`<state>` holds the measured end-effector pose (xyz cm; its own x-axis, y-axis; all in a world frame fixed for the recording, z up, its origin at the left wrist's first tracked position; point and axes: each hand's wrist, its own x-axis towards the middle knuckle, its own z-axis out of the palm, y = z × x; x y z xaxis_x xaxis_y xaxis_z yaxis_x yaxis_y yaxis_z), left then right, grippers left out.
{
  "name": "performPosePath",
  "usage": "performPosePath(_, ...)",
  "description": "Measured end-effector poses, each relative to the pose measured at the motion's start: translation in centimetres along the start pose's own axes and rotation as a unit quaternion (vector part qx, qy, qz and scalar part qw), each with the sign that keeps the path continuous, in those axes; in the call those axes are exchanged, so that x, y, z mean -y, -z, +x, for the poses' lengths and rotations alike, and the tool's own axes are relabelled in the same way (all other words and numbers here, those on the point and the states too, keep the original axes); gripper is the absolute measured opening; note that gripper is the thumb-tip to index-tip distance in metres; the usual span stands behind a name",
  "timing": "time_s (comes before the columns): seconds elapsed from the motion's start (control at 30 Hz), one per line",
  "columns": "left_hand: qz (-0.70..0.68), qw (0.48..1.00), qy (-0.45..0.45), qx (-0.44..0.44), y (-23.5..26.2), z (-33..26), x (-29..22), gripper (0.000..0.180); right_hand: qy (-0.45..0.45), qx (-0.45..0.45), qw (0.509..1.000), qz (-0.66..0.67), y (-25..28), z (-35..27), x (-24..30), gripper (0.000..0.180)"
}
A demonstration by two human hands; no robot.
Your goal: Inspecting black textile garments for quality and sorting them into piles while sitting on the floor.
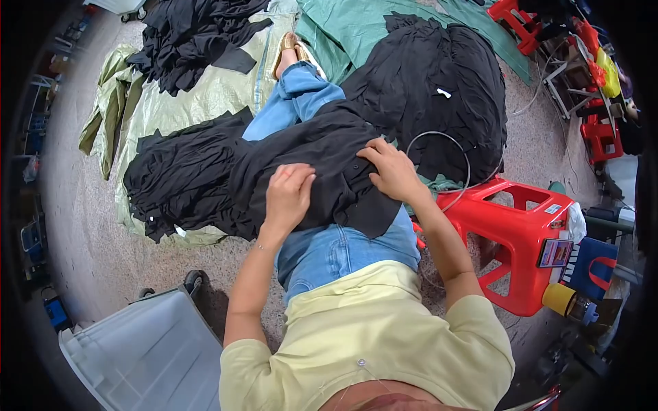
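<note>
Grip: right hand [392,170] half-curled, fingertips on black garment [308,147] near a button [356,166]; left hand [288,197] loosely bent over it, thumb near fingers (whether either pinches cloth, cannot tell). Garment lies across jeans [336,250]. Dark left pile [181,181] adjoins it; right pile [445,96] beyond. Red stool [524,236] at right, grey bin [151,349] lower left.

On the left of the lap [348,248], the left hand [289,195] curls, fingertips perhaps pinched; on the lap's right, the right hand [396,171] arches, fingers parted.
</note>
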<state>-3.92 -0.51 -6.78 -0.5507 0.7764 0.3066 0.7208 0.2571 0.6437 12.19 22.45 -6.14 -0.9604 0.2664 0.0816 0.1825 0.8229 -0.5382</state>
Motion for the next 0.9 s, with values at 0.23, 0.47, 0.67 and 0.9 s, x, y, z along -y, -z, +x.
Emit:
performPosePath(0.23, -0.084, 0.996, 0.028, 0.016, -2.9, 4.3, -2.3, 0.009, -0.025, 0.036, 0.999, 0.007, 0.6, 2.4, 0.0, 0.031)
performPosePath(0.47, -0.180, 0.980, 0.086, 0.004, -4.0, 5.2, -3.4, 0.023, 0.035, -0.226, 0.960, 0.161, 1.8, 3.2, 2.4, 0.017)
performPosePath(0.67, -0.573, 0.765, 0.288, 0.053, -3.2, 5.1, -3.0, 0.025, -0.037, -0.312, 0.909, 0.273, 0.0, 3.6, 5.4, 0.022)
performPosePath(0.9, -0.593, 0.727, 0.346, -0.010, -2.7, 4.4, -3.2, 0.027, -0.024, -0.276, 0.947, 0.165, -2.9, -0.2, 10.1, 0.035)
